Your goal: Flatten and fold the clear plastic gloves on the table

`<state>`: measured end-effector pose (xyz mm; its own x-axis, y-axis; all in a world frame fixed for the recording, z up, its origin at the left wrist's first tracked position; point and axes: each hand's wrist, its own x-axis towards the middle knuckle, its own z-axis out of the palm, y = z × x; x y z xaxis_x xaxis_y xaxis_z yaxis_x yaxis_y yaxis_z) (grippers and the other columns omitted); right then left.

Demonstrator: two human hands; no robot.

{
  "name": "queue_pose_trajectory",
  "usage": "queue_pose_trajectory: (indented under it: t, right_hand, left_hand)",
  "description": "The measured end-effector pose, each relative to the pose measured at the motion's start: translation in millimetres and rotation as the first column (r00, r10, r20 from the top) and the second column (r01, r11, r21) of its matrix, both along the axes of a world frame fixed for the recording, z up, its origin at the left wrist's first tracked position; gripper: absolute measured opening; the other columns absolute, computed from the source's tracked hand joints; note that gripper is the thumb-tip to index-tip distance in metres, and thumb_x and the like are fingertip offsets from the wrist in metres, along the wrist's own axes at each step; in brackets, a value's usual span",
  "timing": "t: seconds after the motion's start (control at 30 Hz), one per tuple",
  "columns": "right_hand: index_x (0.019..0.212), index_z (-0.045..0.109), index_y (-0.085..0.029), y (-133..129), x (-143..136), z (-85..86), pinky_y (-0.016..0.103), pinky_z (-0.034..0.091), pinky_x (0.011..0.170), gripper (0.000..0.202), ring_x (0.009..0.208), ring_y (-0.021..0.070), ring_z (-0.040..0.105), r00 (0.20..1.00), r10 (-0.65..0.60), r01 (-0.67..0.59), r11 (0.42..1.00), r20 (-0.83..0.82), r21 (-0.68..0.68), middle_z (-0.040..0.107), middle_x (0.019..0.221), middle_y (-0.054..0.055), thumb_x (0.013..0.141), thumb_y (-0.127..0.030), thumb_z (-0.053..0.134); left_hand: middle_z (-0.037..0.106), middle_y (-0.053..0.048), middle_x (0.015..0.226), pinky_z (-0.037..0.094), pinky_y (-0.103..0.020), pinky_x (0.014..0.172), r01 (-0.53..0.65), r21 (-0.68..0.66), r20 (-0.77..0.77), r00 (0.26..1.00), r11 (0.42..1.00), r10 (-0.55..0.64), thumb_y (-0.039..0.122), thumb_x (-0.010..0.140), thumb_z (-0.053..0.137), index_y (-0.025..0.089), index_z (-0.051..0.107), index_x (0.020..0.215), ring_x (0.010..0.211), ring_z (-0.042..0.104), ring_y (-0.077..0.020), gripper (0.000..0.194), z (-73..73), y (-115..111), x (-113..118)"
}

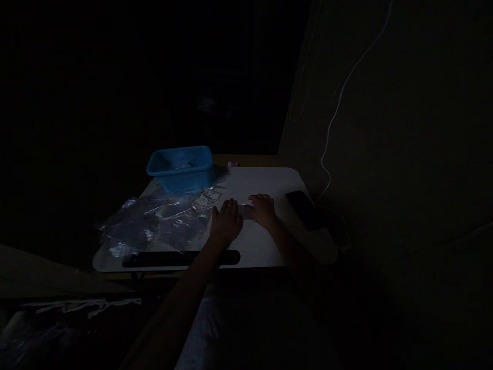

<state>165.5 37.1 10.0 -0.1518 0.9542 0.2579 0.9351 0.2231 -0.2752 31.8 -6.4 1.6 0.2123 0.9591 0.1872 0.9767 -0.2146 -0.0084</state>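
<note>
In the dim head view, my left hand (226, 221) lies flat on the white table, its fingers stretched out and a little apart. My right hand (262, 209) is just beside it, fingers curled and thumb against a small clear plastic bag (244, 209). That bag lies flat on the tabletop between the two hands, and my left hand rests at its other edge. A loose heap of clear plastic bags (179, 226) spreads to the left of my left hand. Darkness hides the finer detail of the fingers.
A blue plastic basket (185, 180) stands at the table's back left, with something clear inside. A dark phone (305, 209) lies on the right side of the white table (262, 180). A black slot (154, 258) runs along the front edge. A white cable (339, 103) hangs at right.
</note>
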Motion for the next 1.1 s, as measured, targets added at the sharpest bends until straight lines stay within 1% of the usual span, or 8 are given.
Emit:
queue_pose_trajectory:
  t: [0.2,0.37,0.5,0.63,0.77,0.87,1.0,1.1]
  right_hand:
    - [0.09,0.064,-0.022,-1,0,1.1,0.034,0.034,0.084,0.026,0.096,0.0226,0.051,0.999,-0.043,0.044,0.999,-0.03,0.012,0.064,0.096,0.006,0.075,-0.039,0.051]
    - [0.078,0.064,-0.023,1,4,-1.2,0.031,0.036,0.082,0.014,0.09,0.0186,0.055,0.993,0.002,0.002,0.999,-0.117,0.033,0.065,0.088,0.002,0.074,-0.031,0.053]
    - [0.089,0.061,-0.023,6,7,-5.7,0.027,0.04,0.079,0.019,0.082,0.014,0.058,0.96,0.048,-0.045,0.999,-0.276,0.016,0.066,0.082,-0.002,0.072,-0.025,0.054]
    - [0.102,0.057,-0.022,10,11,-12.1,0.025,0.042,0.08,0.029,0.083,0.0126,0.059,0.93,0.062,-0.037,0.996,-0.363,0.075,0.065,0.083,-0.002,0.074,-0.025,0.051]
    - [0.103,0.058,-0.021,4,15,-12.2,0.028,0.041,0.085,0.03,0.091,0.0156,0.057,0.956,-0.001,0.028,0.996,-0.293,0.089,0.065,0.094,0.002,0.075,-0.025,0.049]
    - [0.102,0.06,-0.022,-2,16,-8.0,0.031,0.039,0.088,0.03,0.094,0.0179,0.057,0.972,-0.02,0.037,0.997,-0.232,0.067,0.066,0.095,0.002,0.073,-0.029,0.053]
    - [0.102,0.06,-0.026,-2,16,-5.4,0.028,0.041,0.084,0.028,0.087,0.0148,0.06,0.967,-0.02,0.014,1.0,-0.255,-0.025,0.068,0.087,-0.003,0.076,-0.03,0.05]
    - [0.105,0.058,-0.023,-4,20,-5.4,0.027,0.04,0.085,0.032,0.091,0.0148,0.058,0.962,-0.043,0.044,0.999,-0.27,-0.004,0.066,0.094,-0.001,0.076,-0.026,0.046]
  left_hand:
    - [0.029,-0.013,0.141,0.022,-0.053,0.101,-0.003,0.01,0.027,1.0,1.0,0.002,0.031,0.087,0.018,0.008,0.029,0.135,0.13,0.026,-0.0247,0.054,-1.0,0,0]
    - [0.03,-0.013,0.141,0.022,-0.053,0.101,-0.001,-0.006,0.031,1.0,1.0,0.002,0.03,0.086,0.02,0.008,0.029,0.135,0.13,0.026,-0.0254,0.054,0.7,-1,1]
    - [0.029,-0.013,0.142,0.022,-0.053,0.101,-0.002,0.004,0.025,1.0,1.0,0.002,0.03,0.086,0.019,0.008,0.028,0.135,0.13,0.026,-0.025,0.054,0.6,-1,1]
    - [0.029,-0.012,0.142,0.021,-0.051,0.102,-0.004,0.0,0.022,1.0,1.0,0.004,0.031,0.087,0.019,0.011,0.029,0.135,0.13,0.026,-0.024,0.054,0.1,-1,1]
    - [0.029,-0.012,0.142,0.021,-0.052,0.102,-0.004,-0.01,0.022,1.0,1.0,0.004,0.032,0.087,0.018,0.011,0.028,0.136,0.131,0.025,-0.0239,0.054,1.2,-1,1]
    - [0.028,-0.012,0.142,0.02,-0.052,0.102,-0.005,-0.026,0.023,1.0,1.0,0.006,0.032,0.087,0.019,0.012,0.027,0.136,0.131,0.024,-0.024,0.053,2.5,-1,1]
    - [0.029,-0.012,0.142,0.021,-0.051,0.101,0.007,-0.01,0.025,1.0,1.0,-0.006,0.032,0.087,0.02,0.013,0.026,0.136,0.131,0.024,-0.024,0.053,2.3,-2,1]
    - [0.029,-0.011,0.142,0.021,-0.051,0.101,0.001,-0.014,0.019,1.0,1.0,-0.001,0.032,0.087,0.02,0.013,0.028,0.136,0.131,0.025,-0.0238,0.053,1.0,-1,0]
